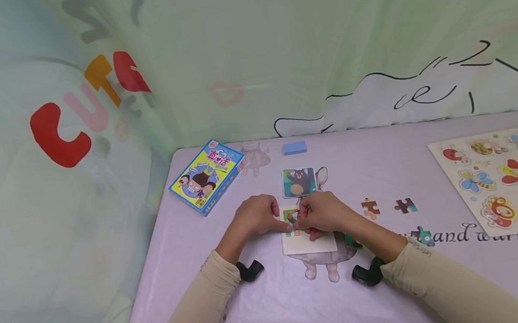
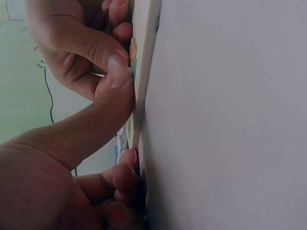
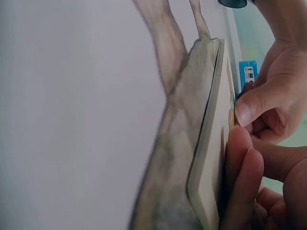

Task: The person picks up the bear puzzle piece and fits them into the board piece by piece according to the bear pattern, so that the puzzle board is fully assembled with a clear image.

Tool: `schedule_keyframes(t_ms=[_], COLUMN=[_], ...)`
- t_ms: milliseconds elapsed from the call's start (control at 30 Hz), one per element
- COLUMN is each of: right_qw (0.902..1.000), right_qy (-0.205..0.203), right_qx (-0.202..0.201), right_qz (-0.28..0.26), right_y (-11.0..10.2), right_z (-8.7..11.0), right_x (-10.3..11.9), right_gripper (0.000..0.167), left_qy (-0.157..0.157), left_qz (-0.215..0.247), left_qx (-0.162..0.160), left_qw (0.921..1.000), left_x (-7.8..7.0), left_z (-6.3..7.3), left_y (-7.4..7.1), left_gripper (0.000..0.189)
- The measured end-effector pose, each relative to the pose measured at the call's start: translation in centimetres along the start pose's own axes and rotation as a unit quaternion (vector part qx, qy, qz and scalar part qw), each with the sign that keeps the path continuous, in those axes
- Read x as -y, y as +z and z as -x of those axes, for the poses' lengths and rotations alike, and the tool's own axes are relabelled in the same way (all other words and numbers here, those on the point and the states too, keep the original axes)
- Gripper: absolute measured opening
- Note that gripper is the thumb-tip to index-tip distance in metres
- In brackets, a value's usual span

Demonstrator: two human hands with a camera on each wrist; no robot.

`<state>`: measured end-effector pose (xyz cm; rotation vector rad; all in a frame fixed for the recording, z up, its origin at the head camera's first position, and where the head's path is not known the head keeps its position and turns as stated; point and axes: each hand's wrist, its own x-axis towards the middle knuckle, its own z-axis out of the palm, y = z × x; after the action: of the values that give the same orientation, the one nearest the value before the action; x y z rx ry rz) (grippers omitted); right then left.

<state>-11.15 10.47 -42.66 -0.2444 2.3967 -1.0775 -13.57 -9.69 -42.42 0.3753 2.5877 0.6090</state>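
Note:
A small pale puzzle board lies on the bed-like surface, partly filled with colourful jigsaw pieces at its upper left. My left hand is at the board's left side, its thumb pressing on the pieces and its other fingers curled at the edge. Over the board's middle, my right hand pinches a puzzle piece with thumb and forefinger, close to the left thumb. The fingers largely hide that piece. Just beyond the board is a square bear picture card.
Loose jigsaw pieces lie to the right, among them a brown one and a dark one. A blue-yellow card box stands at the left, a blue block at the back. An insect puzzle board is far right.

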Motion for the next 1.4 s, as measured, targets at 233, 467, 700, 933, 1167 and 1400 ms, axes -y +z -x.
schedule_keyframes(t_ms=[233,467,700,933,1167,1400], right_qw=[1.0000,0.9999,0.9996,0.9964,0.9958,0.9933], right_qy=[0.002,0.000,-0.008,-0.075,-0.076,-0.043], right_qx=[0.007,0.011,0.026,0.021,-0.042,-0.100], right_qz=[-0.001,-0.003,-0.010,-0.033,-0.029,0.040], right_y=[-0.1,0.0,-0.4,-1.5,-5.0,-8.2], right_z=[0.1,0.2,0.3,1.0,3.0,4.5], right_x=[0.0,-0.1,-0.5,-2.0,-2.7,-4.3], right_gripper=[0.024,0.023,0.021,0.016,0.017,0.019], left_qy=[0.005,-0.003,-0.008,-0.014,-0.014,-0.017], left_qz=[-0.019,-0.024,-0.014,-0.018,-0.019,-0.017], left_qx=[0.009,0.022,0.024,0.025,0.022,0.017], left_qw=[0.9998,0.9995,0.9996,0.9994,0.9995,0.9996], left_x=[0.0,-0.1,-0.4,-0.5,-0.7,-0.7], left_z=[0.1,0.2,0.2,0.1,0.2,0.4], left_y=[0.2,0.3,0.1,0.2,0.2,0.1], left_gripper=[0.048,0.049,0.048,0.049,0.049,0.048])
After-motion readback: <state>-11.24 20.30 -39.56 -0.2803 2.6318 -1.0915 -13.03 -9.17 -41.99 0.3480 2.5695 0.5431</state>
